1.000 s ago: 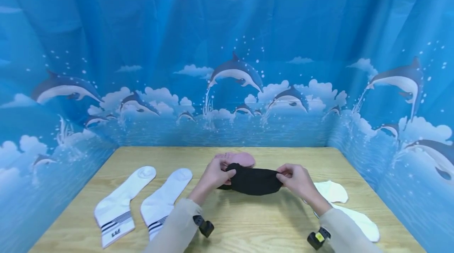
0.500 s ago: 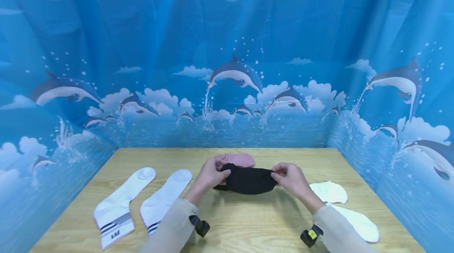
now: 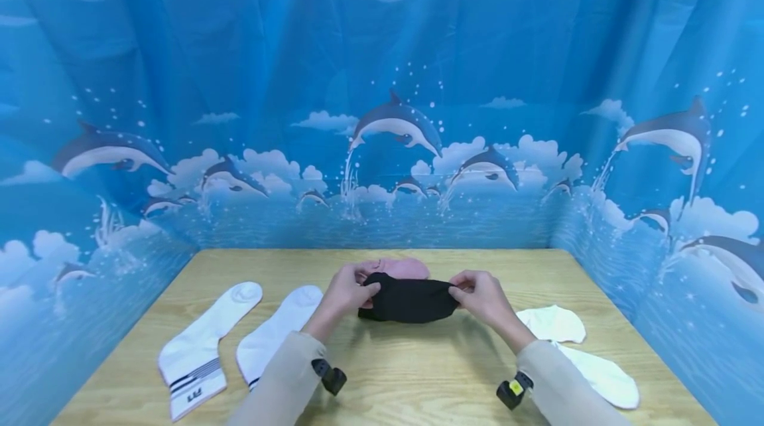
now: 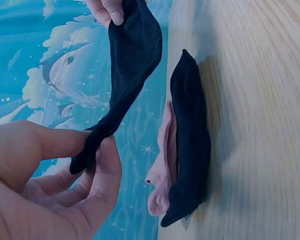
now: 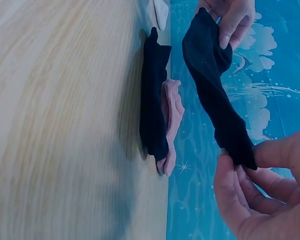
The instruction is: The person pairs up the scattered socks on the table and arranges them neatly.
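Note:
A black sock (image 3: 412, 300) is stretched sideways above the table, held between both hands. My left hand (image 3: 346, 294) pinches its left end between thumb and fingers, and my right hand (image 3: 482, 298) pinches the right end. A second black sock (image 4: 192, 135) lies flat on the table under the held one; it shows in both wrist views, while in the head view the held sock hides it. Right behind that, a pink sock (image 3: 413, 269) lies alongside, partly covered in the head view. Whether it is one pink sock or a pair, I cannot tell.
Two white socks with dark stripes, one farther left (image 3: 209, 346) and one nearer the middle (image 3: 277, 330), lie at the left; my left sleeve covers part of the latter. Two plain white socks (image 3: 552, 323) lie at the right. A blue dolphin curtain (image 3: 382, 114) encloses the wooden table (image 3: 406, 379).
Both hands have moved left, carrying the black sock with them and keeping it stretched. More of the white socks at the right shows now. The socks on the table stay where they were.

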A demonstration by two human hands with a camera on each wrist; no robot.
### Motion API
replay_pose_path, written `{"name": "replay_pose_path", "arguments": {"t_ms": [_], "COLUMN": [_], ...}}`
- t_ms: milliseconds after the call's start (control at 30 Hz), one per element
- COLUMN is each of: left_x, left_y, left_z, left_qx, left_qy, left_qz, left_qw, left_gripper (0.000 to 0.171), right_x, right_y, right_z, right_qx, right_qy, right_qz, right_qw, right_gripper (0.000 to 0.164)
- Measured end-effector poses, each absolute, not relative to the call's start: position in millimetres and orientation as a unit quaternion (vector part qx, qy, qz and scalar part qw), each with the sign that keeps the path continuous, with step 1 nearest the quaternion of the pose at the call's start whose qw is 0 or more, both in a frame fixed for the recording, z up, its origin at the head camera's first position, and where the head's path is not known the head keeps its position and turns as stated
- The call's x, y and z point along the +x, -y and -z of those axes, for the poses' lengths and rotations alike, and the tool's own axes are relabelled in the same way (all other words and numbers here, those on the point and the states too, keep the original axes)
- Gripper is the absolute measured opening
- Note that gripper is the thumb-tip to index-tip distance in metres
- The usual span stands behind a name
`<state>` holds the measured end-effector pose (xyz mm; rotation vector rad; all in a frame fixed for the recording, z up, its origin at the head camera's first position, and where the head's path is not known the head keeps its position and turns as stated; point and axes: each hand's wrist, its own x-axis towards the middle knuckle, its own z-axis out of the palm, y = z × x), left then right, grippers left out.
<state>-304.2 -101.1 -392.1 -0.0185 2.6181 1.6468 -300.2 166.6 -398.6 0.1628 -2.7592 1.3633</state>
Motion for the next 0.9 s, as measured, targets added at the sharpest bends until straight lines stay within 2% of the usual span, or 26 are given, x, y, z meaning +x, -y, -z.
{"name": "replay_pose_path", "arguments": {"t_ms": [267,467,900], "left_x": [-308,-309,-312], "left_y": [108,114,119], "left_z": [392,391,389], "left_qx": [-0.008,-0.019,-0.021], "left_qy": [-0.85,-0.855,-0.858], "left_qz": [-0.527,-0.517,-0.513], "left_qw": [0.01,0.018,0.013], "left_gripper": [0.026,0.028,0.021], "right_x": [-304,-306,-317], "right_y": [-160,-156,-149], "right_z": [399,398,399], "right_qx": [0.061,0.059,0.06], "right_qy": [0.889,0.886,0.884], "right_qz": [-0.454,-0.459,-0.464], "right_qw": [0.033,0.03,0.027], "right_gripper": [0.012,0.012,0.012]}}
